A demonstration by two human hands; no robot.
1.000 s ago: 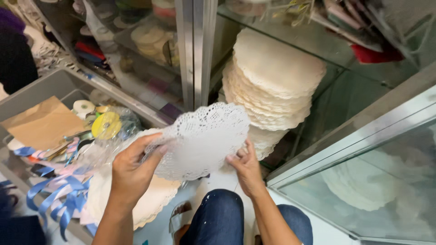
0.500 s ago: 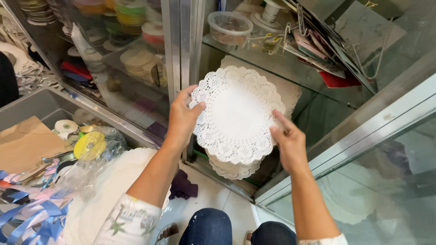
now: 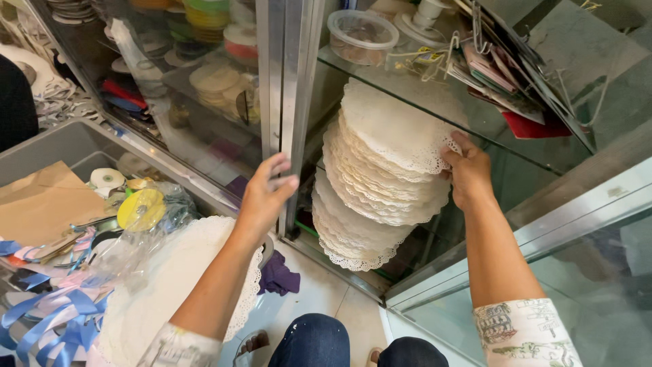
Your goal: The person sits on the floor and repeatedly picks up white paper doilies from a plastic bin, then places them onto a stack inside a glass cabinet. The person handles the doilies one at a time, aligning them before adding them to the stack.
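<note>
Both hands have released the doily: right hand pinches the doily stack, left hand spread.

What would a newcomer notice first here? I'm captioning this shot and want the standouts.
A tall stack of white lace paper doilies leans inside the glass cabinet at centre, the right hand touching its top edge. The left hand hangs open by the metal door frame. At lower left, blue ribbons and a yellow tape roll fill a grey bin.

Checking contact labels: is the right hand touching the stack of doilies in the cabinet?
Touching. The head view shows the right hand with its fingers pressed on the lace edge of the top doily in the stack of white doilies.
</note>
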